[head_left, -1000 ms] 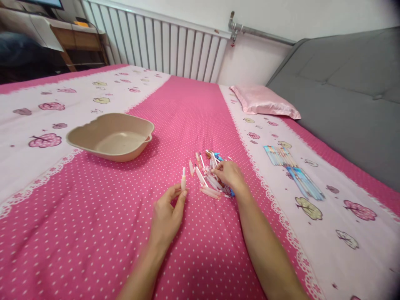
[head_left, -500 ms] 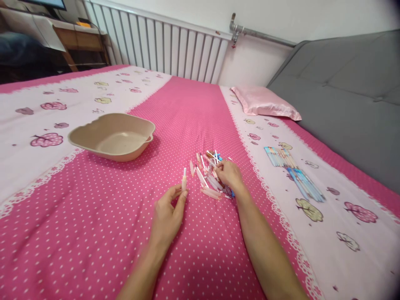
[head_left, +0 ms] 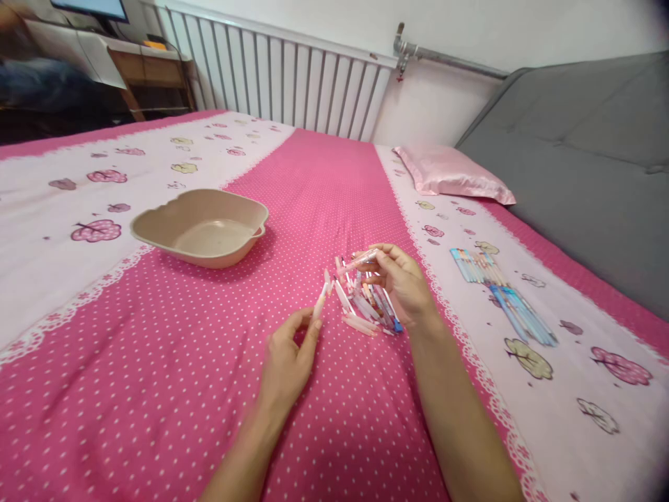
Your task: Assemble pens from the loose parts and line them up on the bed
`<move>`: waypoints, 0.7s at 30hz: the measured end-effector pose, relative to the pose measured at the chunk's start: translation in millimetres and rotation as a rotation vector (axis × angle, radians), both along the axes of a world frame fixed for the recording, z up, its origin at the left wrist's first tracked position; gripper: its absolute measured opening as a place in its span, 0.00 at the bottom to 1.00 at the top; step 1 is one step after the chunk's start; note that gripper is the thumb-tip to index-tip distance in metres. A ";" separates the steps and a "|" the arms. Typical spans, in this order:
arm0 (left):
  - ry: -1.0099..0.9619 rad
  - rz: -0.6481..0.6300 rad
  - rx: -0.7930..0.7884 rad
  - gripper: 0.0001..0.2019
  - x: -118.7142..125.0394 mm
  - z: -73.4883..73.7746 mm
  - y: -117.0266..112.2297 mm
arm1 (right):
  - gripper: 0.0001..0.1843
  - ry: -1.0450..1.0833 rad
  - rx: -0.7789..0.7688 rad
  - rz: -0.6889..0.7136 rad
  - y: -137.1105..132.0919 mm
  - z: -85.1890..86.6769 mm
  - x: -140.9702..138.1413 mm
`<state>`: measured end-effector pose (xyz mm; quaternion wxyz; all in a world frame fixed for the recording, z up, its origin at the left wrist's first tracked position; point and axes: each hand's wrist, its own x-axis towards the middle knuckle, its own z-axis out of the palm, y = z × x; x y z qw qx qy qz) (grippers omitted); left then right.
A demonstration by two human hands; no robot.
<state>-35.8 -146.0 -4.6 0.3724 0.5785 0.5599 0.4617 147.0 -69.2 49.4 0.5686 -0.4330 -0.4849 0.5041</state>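
Note:
My left hand (head_left: 287,359) rests on the pink dotted bedspread (head_left: 157,376) and pinches a small pale pen cap (head_left: 320,305) upright between thumb and forefinger. My right hand (head_left: 402,282) is lifted just above a pile of loose pen parts (head_left: 363,300) and holds a pale pink pen barrel (head_left: 359,261) in its fingertips, pointing left. The pile lies between the two hands, a little nearer the right one.
A beige shallow bowl (head_left: 201,226) sits on the bed to the left. A row of blue pens (head_left: 502,293) lies on the white band at the right. A pink pillow (head_left: 452,176), a grey headboard (head_left: 585,160) and a white radiator (head_left: 282,77) stand beyond.
My right hand has risen out of the pile with a pen barrel in its fingers. The left hand has kept its cap and tilted it slightly to the right.

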 end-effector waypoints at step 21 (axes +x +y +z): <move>0.083 -0.005 0.028 0.18 -0.4 -4.0 -0.3 | 0.11 -0.140 0.093 0.099 -10.7 2.2 -10.5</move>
